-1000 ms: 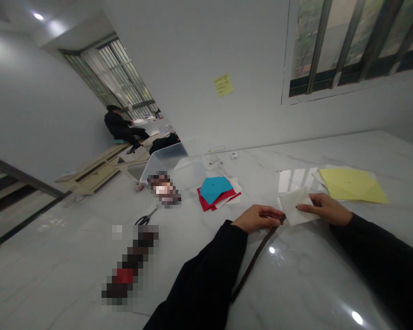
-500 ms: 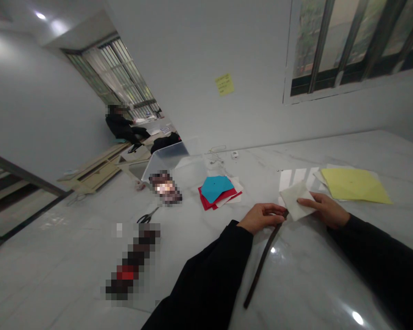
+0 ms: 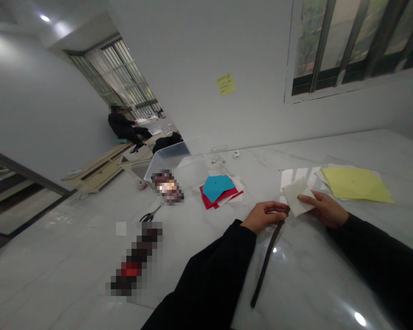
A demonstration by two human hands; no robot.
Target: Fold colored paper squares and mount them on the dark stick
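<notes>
My left hand [image 3: 266, 216] pinches the upper end of a thin dark brown strip [image 3: 269, 256], whose long tail slants down toward the front of the table. What the strip is made of I cannot tell. Close beside it, my right hand [image 3: 326, 208] grips a small off-white sheet [image 3: 298, 197], thumb on top and fingers behind. The sheet's left edge is right by the strip's top end; whether they touch is unclear. Behind my right hand lie yellow sheets [image 3: 356, 181] over white ones. Left of my hands is a pile of blue [image 3: 217, 187] and red [image 3: 206, 200] cut sheets.
Black-handled scissors [image 3: 149, 215] lie on the white marbled table [image 3: 199, 256], between two pixelated items. A clear plastic bin [image 3: 172, 156] and a white cable [image 3: 218, 160] are farther back. A yellow note [image 3: 226, 84] sticks to the wall. A person [image 3: 124, 126] sits in the far left background.
The strip's lower end has swung slightly to the right. Both hands keep their grips, and the off-white sheet has tilted a little. The view has shifted slightly.
</notes>
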